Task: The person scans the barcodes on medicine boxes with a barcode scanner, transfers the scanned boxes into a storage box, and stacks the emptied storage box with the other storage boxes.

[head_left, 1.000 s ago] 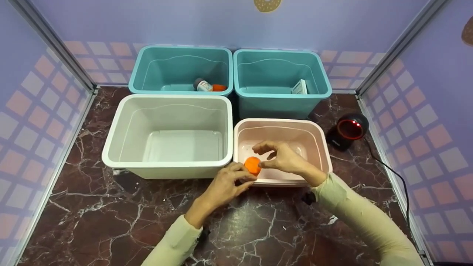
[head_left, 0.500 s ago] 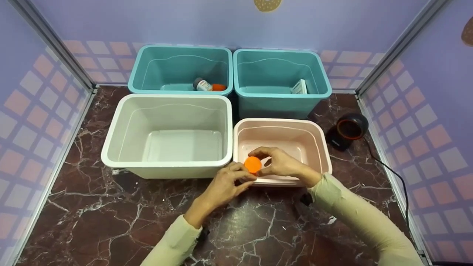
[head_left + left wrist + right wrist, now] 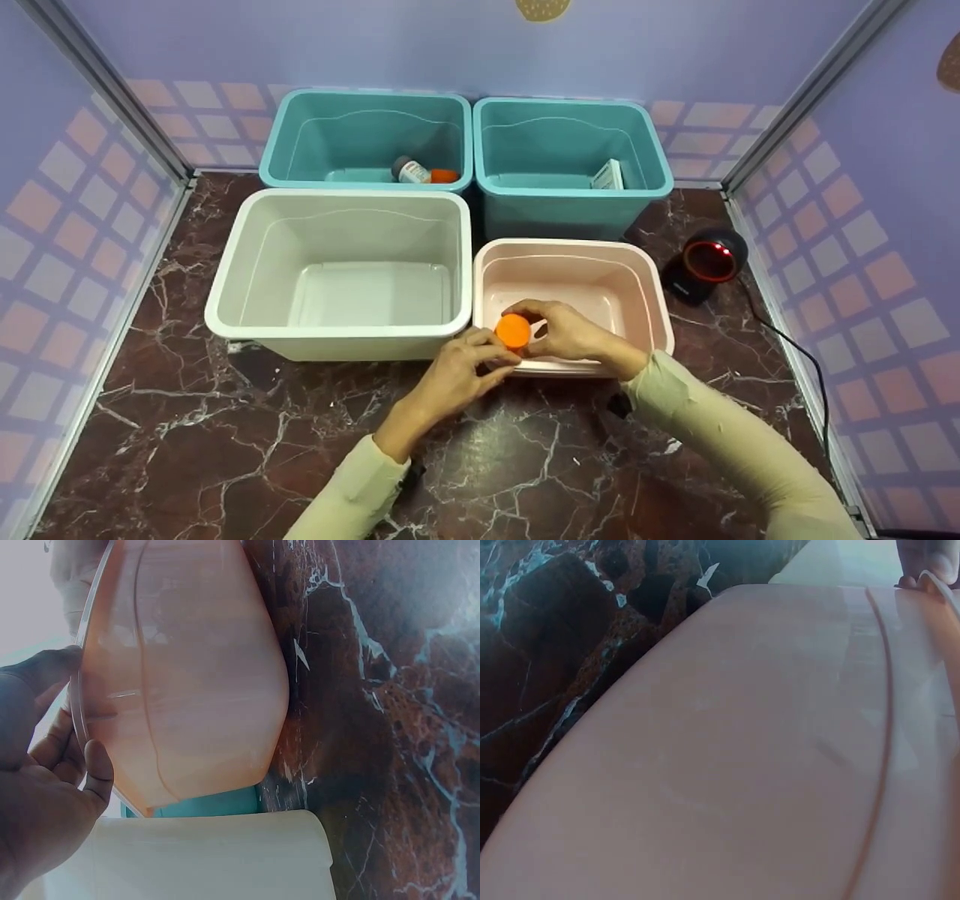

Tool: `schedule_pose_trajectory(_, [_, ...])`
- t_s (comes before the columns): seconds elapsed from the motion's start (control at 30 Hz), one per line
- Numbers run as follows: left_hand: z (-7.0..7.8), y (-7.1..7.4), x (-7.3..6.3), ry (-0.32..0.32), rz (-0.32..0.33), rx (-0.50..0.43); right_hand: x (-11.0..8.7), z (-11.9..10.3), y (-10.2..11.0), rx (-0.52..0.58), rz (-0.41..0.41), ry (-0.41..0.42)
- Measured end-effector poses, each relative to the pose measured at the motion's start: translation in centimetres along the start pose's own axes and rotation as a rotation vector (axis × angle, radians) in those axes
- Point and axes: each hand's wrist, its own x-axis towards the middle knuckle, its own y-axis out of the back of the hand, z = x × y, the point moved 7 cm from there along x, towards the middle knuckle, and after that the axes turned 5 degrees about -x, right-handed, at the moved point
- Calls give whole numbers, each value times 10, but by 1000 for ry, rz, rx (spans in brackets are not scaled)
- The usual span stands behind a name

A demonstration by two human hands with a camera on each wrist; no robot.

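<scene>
A round orange piece [image 3: 513, 331], flat-topped like a bottle cap, sits at the near left corner of the pink bin [image 3: 649, 262]. My right hand [image 3: 566, 330] pinches it from the right with thumb and fingers. From the left, my left hand [image 3: 461, 367] holds its lower edge, fingers curled at the bin's corner. Whatever lies beneath the orange top is hidden by the fingers. In the left wrist view, fingers [image 3: 56, 742] of the left hand curl at the pink rim, one hanging outside it. The right wrist view shows mostly the bin's outer wall [image 3: 727, 750].
A white bin [image 3: 225, 285] stands left of the pink one. Behind are two teal bins: one [image 3: 277, 142] holds a white-labelled bottle [image 3: 414, 172] beside an orange piece, the other [image 3: 570, 214] a white box [image 3: 609, 175]. A black scanner [image 3: 709, 262] with red lights stands at right, its cable trailing.
The right hand's spread fingers have closed in round the orange piece. The left hand has stayed in place. The scanner's red lights went off, then came back on.
</scene>
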Motion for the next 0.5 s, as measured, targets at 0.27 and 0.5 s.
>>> schedule_pose_trajectory(0.27, [0,0,0,10,-12,20,-6,5,12,32,79,-34])
schedule_pose_trajectory(0.5, [1,0,1,8,-11,12,-12,6,33,23,159,-92])
